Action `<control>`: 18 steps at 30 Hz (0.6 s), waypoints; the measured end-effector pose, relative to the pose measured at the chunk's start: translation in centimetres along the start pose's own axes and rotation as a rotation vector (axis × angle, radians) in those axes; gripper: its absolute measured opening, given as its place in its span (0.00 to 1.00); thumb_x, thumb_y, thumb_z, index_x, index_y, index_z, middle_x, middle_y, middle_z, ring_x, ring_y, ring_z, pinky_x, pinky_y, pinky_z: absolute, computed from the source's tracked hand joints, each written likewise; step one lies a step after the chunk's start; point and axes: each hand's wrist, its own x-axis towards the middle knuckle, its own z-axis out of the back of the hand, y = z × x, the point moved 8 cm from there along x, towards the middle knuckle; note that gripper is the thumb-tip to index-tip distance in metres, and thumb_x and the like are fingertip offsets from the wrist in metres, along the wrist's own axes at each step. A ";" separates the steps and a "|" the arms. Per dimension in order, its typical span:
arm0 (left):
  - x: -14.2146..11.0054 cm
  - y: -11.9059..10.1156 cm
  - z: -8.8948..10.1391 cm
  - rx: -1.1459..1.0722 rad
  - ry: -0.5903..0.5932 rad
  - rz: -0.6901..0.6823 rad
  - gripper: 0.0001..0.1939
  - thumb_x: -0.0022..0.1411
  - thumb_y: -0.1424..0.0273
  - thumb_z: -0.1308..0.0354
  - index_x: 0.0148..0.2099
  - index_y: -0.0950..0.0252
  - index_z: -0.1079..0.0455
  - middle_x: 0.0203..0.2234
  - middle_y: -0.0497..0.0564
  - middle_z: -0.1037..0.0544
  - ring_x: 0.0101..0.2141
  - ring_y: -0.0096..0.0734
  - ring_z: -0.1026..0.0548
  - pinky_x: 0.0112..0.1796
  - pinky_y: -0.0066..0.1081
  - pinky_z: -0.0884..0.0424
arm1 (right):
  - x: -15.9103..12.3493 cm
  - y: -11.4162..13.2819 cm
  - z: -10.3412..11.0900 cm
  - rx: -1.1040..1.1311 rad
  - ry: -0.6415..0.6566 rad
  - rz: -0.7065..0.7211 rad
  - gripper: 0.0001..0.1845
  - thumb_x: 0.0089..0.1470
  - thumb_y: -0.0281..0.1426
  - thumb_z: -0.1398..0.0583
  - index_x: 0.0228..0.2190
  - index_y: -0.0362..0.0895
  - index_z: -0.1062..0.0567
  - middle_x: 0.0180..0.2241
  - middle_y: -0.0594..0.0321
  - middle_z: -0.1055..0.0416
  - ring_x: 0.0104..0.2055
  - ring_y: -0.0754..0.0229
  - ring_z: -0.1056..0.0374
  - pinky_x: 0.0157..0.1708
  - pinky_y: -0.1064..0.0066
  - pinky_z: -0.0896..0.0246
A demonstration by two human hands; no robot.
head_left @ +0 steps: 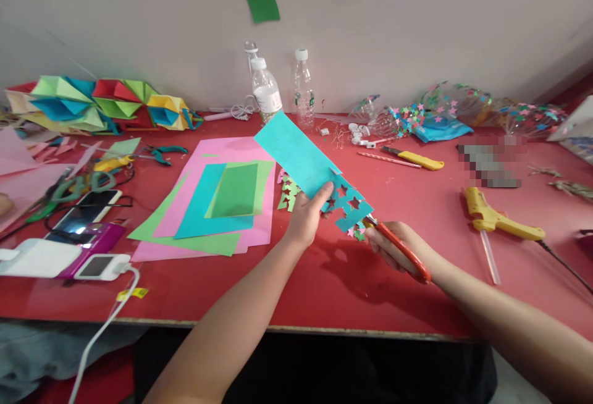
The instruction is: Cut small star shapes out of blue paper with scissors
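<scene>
The single head view looks forward and steeply down from above and behind the two hands, with the left hand near the middle and the right hand just to its right, both forearms reaching in from the lower edge. It stands close enough to show star-shaped holes in the paper by the hands, yet wide enough to take in the wall beyond them and the front edge of the table nearer than them, and no second view shares this scene.

Turquoise paper, red table
</scene>
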 end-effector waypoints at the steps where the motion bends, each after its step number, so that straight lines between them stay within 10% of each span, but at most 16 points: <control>1: 0.0 0.0 0.1 0.000 -0.005 0.011 0.16 0.52 0.56 0.35 0.28 0.63 0.33 0.20 0.44 0.30 0.21 0.21 0.33 0.19 0.23 0.40 | 0.0 0.1 0.0 0.002 0.002 0.004 0.29 0.50 0.57 0.43 0.18 0.46 0.38 0.08 0.70 0.44 0.12 0.67 0.48 0.15 0.74 0.54; 18: 1.6 -2.2 2.0 -0.069 -0.074 -0.073 0.13 0.50 0.65 0.33 0.38 0.63 0.27 0.25 0.46 0.24 0.21 0.23 0.28 0.22 0.24 0.31 | 0.3 -0.1 1.1 -0.059 -0.001 0.031 0.29 0.50 0.57 0.41 0.19 0.45 0.37 0.09 0.70 0.43 0.12 0.67 0.45 0.15 0.75 0.51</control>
